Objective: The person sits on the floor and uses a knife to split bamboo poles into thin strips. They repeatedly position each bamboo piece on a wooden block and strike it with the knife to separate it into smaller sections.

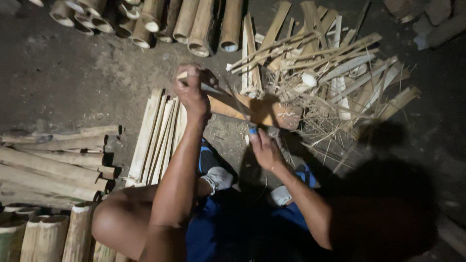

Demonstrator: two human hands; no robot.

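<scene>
Dirt floor (63, 82) holds split bamboo slats (158, 136); left hand (191, 92) pinches a strip (228, 104), right hand (264, 148) grips a blue-handled tool (253, 130).

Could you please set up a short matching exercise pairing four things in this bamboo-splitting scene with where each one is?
Things:
1. left hand
2. right hand
3. flat slats
4. tubes

Places:
A. stacked along the top edge of the view
B. laid side by side on the ground, left of the left forearm
C. gripping the top end of a thin strip
D. lower down, at a blue-handled tool

Pairs: 1-C, 2-D, 3-B, 4-A
</scene>
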